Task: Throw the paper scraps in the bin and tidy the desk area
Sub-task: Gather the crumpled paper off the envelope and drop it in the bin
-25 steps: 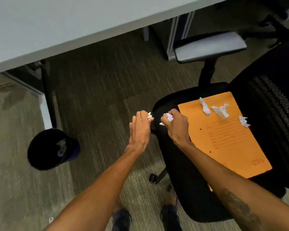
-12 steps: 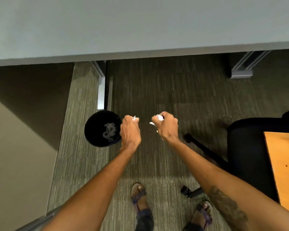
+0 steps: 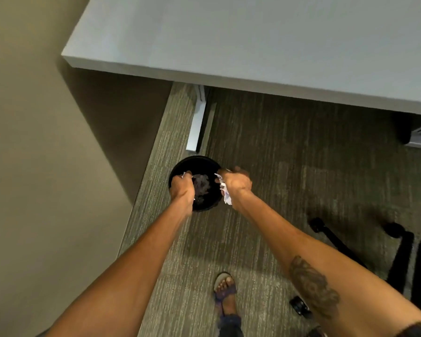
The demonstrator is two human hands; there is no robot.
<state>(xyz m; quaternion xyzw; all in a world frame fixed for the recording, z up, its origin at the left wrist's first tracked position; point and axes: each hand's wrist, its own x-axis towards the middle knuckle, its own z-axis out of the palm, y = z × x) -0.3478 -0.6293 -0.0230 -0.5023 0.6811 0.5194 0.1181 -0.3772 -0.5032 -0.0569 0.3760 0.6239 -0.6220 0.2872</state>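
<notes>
On the carpet (image 3: 289, 171) by the near left corner of the desk (image 3: 253, 45) stands the black bin (image 3: 197, 159), and I have both fists over it. My left hand (image 3: 181, 188) is over the left rim, curled round a small white scrap (image 3: 185, 174), and my right hand (image 3: 236, 182) is at the right rim, clutching a bigger wad (image 3: 223, 189) that dangles across that rim. The paper is weightless and soft, so any pinch holds it; I judge the wad may flutter wide.
</notes>
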